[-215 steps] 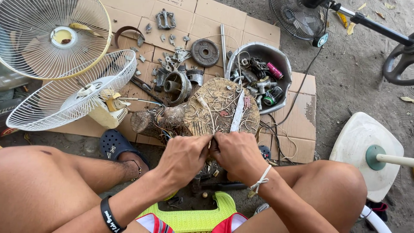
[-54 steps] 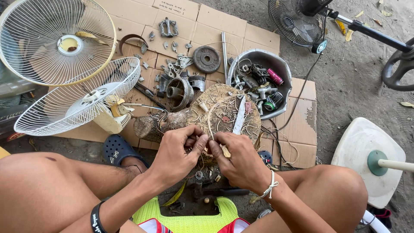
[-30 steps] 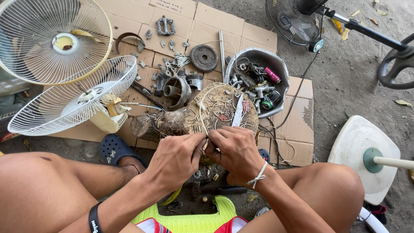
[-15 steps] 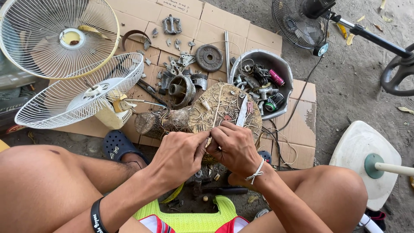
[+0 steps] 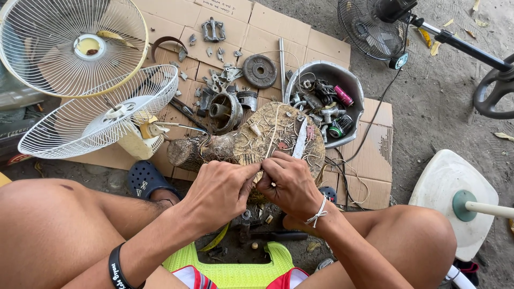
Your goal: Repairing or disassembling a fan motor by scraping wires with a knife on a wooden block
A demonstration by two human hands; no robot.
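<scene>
Flattened cardboard sheets (image 5: 267, 32) cover the dirt ground (image 5: 444, 101) in the middle of the scene. On the cardboard lie two white fan grilles (image 5: 69, 48) at the far left, a dark round metal disc (image 5: 260, 70), scattered small metal parts (image 5: 219, 80), a grey bowl (image 5: 342, 80) of parts at the right, and a wood stump (image 5: 284, 134) on its side near the middle. A white fan base (image 5: 444, 187) rests on the bare ground at the near right.

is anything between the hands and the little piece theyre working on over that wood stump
Nothing visible. The left hand and right hand meet fingertip to fingertip at the near edge of the wood stump, pinching something too small to identify. The knife lies on the stump beyond the fingers, not between them.
</scene>
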